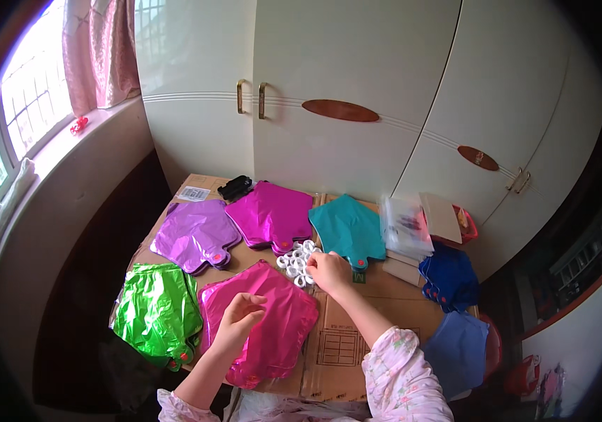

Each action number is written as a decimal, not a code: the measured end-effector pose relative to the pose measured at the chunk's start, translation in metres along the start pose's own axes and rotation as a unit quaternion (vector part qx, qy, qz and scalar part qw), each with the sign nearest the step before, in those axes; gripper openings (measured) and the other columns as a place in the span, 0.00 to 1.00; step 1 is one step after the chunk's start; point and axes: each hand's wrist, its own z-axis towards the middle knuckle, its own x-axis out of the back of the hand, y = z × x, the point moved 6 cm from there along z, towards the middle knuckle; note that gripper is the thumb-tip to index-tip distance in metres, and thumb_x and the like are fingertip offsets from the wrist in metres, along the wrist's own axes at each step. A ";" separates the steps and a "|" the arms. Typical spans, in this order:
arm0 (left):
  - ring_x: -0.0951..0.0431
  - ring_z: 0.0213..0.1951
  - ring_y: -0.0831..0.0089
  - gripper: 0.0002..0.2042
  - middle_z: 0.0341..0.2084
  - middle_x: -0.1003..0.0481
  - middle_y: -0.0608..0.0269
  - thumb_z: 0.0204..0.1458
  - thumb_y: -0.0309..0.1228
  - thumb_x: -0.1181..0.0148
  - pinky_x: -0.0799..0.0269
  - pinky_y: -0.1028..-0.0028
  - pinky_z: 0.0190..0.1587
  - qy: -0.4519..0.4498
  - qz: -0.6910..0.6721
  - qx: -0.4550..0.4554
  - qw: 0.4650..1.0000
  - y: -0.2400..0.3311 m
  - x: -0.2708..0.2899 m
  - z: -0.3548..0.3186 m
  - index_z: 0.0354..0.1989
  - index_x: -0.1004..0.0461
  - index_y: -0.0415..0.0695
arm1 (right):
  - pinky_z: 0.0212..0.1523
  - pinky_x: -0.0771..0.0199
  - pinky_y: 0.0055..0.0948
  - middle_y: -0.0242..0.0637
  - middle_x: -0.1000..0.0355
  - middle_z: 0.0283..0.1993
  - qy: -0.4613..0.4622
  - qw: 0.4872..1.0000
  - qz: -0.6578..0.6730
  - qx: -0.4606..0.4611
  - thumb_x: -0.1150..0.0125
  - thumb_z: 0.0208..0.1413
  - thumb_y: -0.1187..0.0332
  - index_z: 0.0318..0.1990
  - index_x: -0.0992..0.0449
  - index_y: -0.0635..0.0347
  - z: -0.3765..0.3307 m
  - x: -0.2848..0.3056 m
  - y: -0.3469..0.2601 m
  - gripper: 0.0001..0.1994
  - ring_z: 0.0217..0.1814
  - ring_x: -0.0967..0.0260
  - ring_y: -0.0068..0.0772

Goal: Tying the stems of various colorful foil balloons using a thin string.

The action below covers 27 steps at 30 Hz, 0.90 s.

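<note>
My right hand (330, 272) reaches over a small pile of white rings (292, 261) near the middle of the table. Its fingers are bent together at the pile's right side, and what they pinch, if anything, is hidden. My left hand (242, 313) hovers above a stack of flat pink foil balloons (281, 320), fingers curved with a gap to the thumb and nothing visible between them. Beyond the rings lie a magenta foil stack (270, 214) and a teal one (349, 228), each with a rounded tab bearing a red dot.
Cardboard (378, 309) covers the table. Around it lie purple (192, 228), green (156, 306), dark blue (450, 278) and pale blue (458, 352) foil stacks. Clear plastic bags (405, 225) and a red box (466, 224) stand at right. A black item (235, 188) sits near the white cabinet (350, 56).
</note>
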 end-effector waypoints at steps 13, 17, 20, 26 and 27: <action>0.31 0.43 0.79 0.07 0.37 0.29 0.65 0.49 0.19 0.48 0.37 0.79 0.44 -0.016 0.020 -0.017 1.000 0.003 0.000 -0.004 0.36 0.31 0.42 | 0.34 0.28 0.34 0.28 0.28 0.31 0.065 0.986 -0.126 0.083 0.40 0.43 0.66 0.26 0.21 0.48 0.000 0.001 -0.014 0.03 0.40 0.33 0.31; 0.28 0.37 0.74 0.05 0.28 0.28 0.65 0.47 0.25 0.44 0.36 0.74 0.38 -0.085 0.431 -0.124 0.890 0.022 -0.026 0.011 0.32 0.26 0.45 | 0.35 0.27 0.34 0.27 0.30 0.32 0.084 0.985 -0.082 0.126 0.37 0.43 0.65 0.28 0.21 0.47 -0.017 0.018 -0.019 0.04 0.42 0.34 0.30; 0.28 0.33 0.65 0.05 0.25 0.28 0.65 0.44 0.31 0.42 0.36 0.65 0.35 -0.077 0.581 -0.264 0.766 0.017 -0.046 0.042 0.30 0.22 0.48 | 0.34 0.27 0.33 0.26 0.30 0.31 0.088 0.981 -0.098 0.143 0.37 0.42 0.64 0.29 0.22 0.49 -0.035 0.019 -0.014 0.05 0.40 0.33 0.30; 0.27 0.37 0.70 0.07 0.28 0.25 0.70 0.42 0.30 0.44 0.38 0.66 0.39 -0.101 0.670 -0.273 0.683 -0.017 -0.054 0.081 0.30 0.22 0.52 | 0.26 0.26 0.32 0.28 0.33 0.28 0.146 0.960 -0.070 0.229 0.39 0.43 0.66 0.25 0.26 0.52 -0.058 0.009 -0.020 0.04 0.35 0.31 0.31; 0.27 0.36 0.71 0.07 0.26 0.24 0.71 0.42 0.30 0.45 0.39 0.67 0.37 -0.101 0.677 -0.282 0.672 -0.022 -0.057 0.084 0.29 0.21 0.53 | 0.26 0.26 0.32 0.29 0.33 0.28 0.151 0.960 -0.070 0.226 0.41 0.43 0.67 0.25 0.26 0.52 -0.059 0.006 -0.016 0.03 0.34 0.31 0.31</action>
